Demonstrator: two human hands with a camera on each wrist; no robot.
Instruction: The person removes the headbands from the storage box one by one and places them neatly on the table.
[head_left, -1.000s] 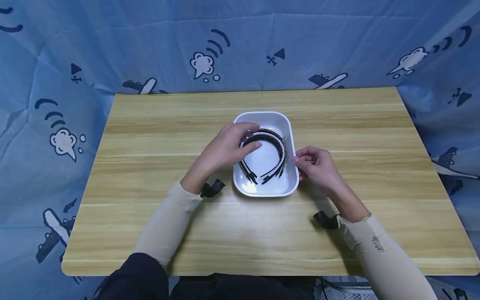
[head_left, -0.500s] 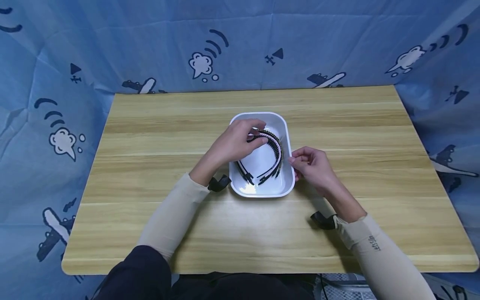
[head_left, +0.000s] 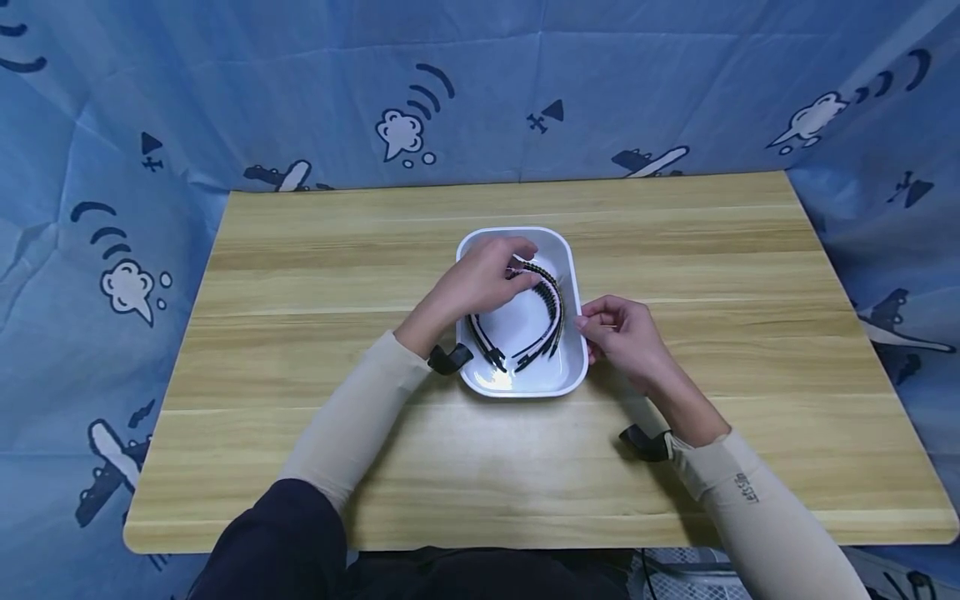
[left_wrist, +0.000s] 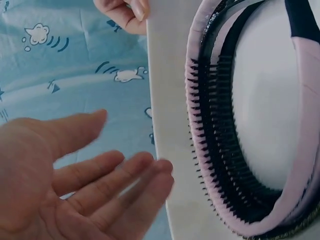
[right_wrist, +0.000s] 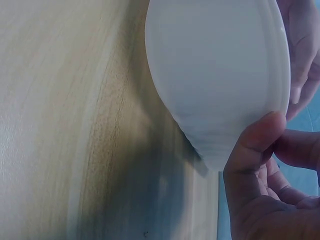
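while the right hand (head_left: 626, 333) pinches the side of a white tray (head_left: 522, 393) with its thumb and bent fingers, the left hand (head_left: 487, 271) is over the far left part of the tray and holds nothing. the left fingers are loose and a bit spread, and the left wrist view shows a gap between their tips and the headbands (head_left: 557, 310). in the head view this hand hides some of the headbands. they lie in the tray, bunched together, with their ends pointing back to the person. one is pink (left_wrist: 307, 90), and others are black. rows of small dark teeth (left_wrist: 217, 125) run along the inside of the bands, like a comb. the tray sits near the middle of a light wood table (head_left: 750, 333). both arms wear pale sleeves (head_left: 352, 417), and a black strap (head_left: 450, 358) pokes out by each wrist. the left arm has a dark sleeve (head_left: 277, 542) higher up. behind the table hangs a blue cloth (head_left: 300, 83) with planes and puffy clouds on it.
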